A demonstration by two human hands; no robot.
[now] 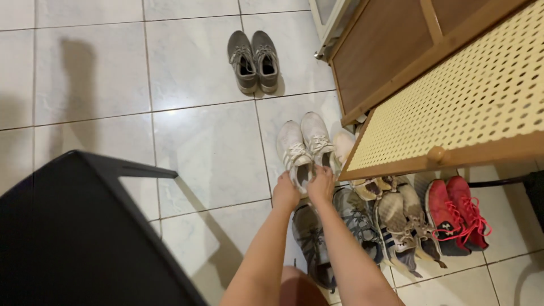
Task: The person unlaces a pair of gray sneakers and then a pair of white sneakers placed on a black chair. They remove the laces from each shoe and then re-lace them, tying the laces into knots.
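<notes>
A pair of white sneakers (303,147) on the tiled floor (198,147) is gripped at the heels by the left hand (285,192) and right hand (321,185), held side by side.

Both hands (304,190) grip white sneakers (305,144) (grey pair (253,60) well apart).

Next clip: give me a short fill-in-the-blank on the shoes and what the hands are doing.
1. Both hands, left hand and right hand, grip the ____ sneakers.
2. The grey sneakers stand alone on the ____ floor.
3. The sneakers farthest right in the row are ____.

Missing words: white; tiled; red
</notes>
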